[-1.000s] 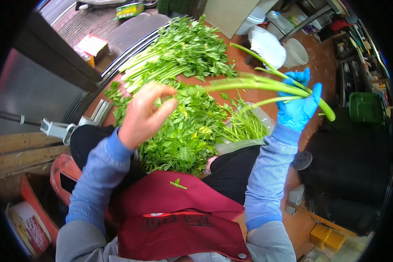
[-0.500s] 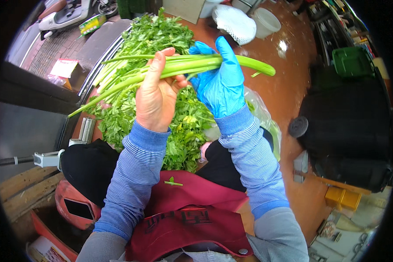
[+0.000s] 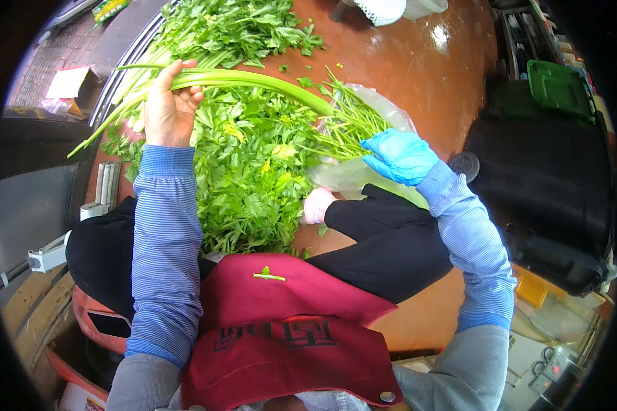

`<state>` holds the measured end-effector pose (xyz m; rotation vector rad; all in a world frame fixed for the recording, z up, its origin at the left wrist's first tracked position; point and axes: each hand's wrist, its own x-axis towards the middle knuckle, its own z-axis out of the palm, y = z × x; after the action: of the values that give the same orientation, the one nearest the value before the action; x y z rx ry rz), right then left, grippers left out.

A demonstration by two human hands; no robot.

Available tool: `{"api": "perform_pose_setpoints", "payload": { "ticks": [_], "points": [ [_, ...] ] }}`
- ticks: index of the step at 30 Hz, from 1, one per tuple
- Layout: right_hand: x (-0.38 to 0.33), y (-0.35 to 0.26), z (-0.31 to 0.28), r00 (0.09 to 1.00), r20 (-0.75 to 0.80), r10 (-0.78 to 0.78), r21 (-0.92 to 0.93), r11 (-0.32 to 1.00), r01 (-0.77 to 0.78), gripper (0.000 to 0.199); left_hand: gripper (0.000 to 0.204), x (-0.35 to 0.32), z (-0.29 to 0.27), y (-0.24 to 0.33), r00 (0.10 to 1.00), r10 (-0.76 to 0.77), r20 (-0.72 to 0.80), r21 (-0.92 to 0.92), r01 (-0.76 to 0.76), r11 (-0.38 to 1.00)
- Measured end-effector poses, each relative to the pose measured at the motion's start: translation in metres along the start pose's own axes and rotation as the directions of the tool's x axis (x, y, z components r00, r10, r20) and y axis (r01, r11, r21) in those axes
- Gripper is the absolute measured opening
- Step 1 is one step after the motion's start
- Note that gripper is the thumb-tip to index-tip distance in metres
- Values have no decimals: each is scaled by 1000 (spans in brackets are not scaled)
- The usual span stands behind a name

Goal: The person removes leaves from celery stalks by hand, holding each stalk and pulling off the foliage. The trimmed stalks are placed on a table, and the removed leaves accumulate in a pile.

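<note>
A heap of leafy greens (image 3: 247, 164) lies on the floor (image 3: 418, 75) before the person's knees, with a clear bag (image 3: 363, 171) of cut stems (image 3: 346, 123) just to its right. A lidded bin (image 3: 555, 89) stands far right, a cardboard box (image 3: 68, 82) far left, a basket (image 3: 380, 9) behind the heap

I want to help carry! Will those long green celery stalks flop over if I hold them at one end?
Probably a little. The celery stalks curve in a gentle arc out from the bare left hand, so they seem bendy, not limp. The hand lifts the bunch alone, so it's likely light. Their thin tips may droop most.
</note>
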<state>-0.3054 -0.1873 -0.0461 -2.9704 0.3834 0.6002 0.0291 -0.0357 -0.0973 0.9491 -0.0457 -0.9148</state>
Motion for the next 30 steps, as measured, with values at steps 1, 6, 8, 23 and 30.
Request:
{"api": "perform_pose_setpoints", "payload": {
  "ticks": [1, 6, 8, 23, 30],
  "points": [
    [-1, 3, 7, 998, 63, -13, -54, 998, 17, 25, 17, 4, -2, -7, 999, -34, -12, -9, 34, 999],
    [-8, 11, 4, 992, -125, 1, -145, 989, -19, 29, 16, 33, -17, -55, 953, -302, -37, -57, 300, 952],
    [-9, 11, -5, 988, -151, 30, -111, 993, -47, 30, 15, 34, -7, -75, 926, -364, -101, -35, 363, 931],
    [-12, 11, -11, 992, -76, 104, -40, 993, -107, 24, 33, 20, 33, -136, 735, -678, 12, 712, 469, 522],
    [3, -36, -60, 928, -332, 168, 323, 945, -55, 23, 22, 135, -59, 91, 978, 102, -180, 880, 113, 462]
  ]
}}
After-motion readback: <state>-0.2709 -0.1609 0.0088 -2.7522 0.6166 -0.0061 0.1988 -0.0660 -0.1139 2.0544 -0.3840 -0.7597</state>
